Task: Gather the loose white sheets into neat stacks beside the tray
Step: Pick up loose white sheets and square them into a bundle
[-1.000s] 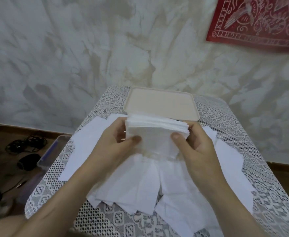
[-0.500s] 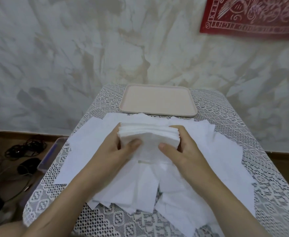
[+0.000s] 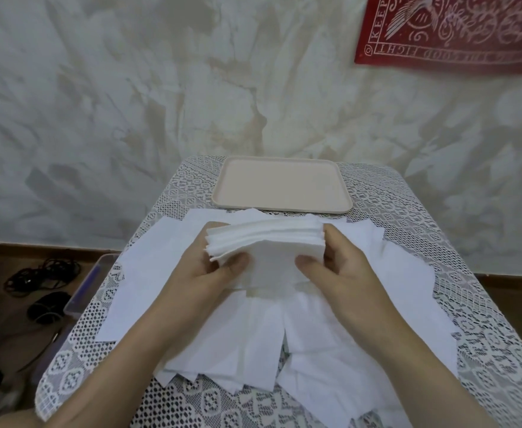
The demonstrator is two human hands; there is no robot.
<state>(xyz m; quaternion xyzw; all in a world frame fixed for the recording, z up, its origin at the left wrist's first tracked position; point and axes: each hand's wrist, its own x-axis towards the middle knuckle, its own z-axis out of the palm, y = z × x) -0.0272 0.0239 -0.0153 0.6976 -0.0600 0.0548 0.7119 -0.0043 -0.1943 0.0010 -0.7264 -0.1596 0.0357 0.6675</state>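
Note:
A thick stack of white sheets point(image 3: 269, 245) is held between both hands above the middle of the table. My left hand point(image 3: 204, 279) grips its left side, thumb on the near face. My right hand point(image 3: 343, 273) grips its right side the same way. The stack's left corner is fanned and uneven. Under and around my hands lie several loose white sheets point(image 3: 247, 344), spread over the lace cloth. The beige tray point(image 3: 281, 188) sits empty at the far end of the table, just beyond the stack.
The small table has a white lace cloth point(image 3: 485, 350) and stands against a mottled wall. A clear plastic box point(image 3: 89, 279) and black cables point(image 3: 43, 273) lie on the floor to the left. A red cloth point(image 3: 451, 29) hangs upper right.
The stack has come down and toward me, away from the tray, so the tray now shows in full. Both hands keep their grip on the stack's sides.

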